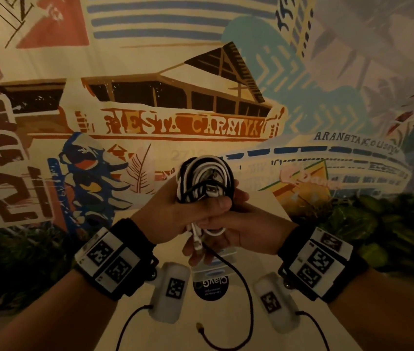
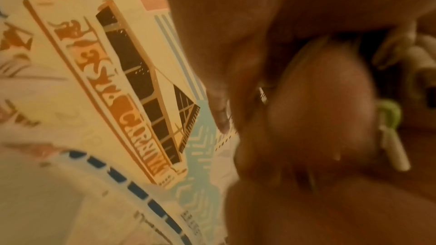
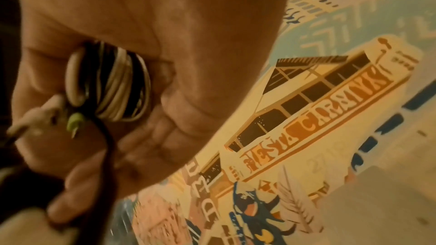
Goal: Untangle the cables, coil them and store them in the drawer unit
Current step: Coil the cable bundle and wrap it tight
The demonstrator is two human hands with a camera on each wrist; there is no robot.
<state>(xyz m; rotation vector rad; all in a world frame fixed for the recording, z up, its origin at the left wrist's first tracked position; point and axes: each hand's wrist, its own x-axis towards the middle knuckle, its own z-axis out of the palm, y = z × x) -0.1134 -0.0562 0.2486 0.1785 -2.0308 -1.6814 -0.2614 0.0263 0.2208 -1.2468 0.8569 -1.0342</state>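
I have my left hand (image 1: 175, 211) and right hand (image 1: 236, 224) both clenched around the mixed black-and-white cable bundle (image 1: 204, 178); its dangling black tail (image 1: 247, 295) could snag and loosen the coil.

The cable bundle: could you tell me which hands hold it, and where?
Both hands: left hand and right hand grip the cable bundle around its lower end.
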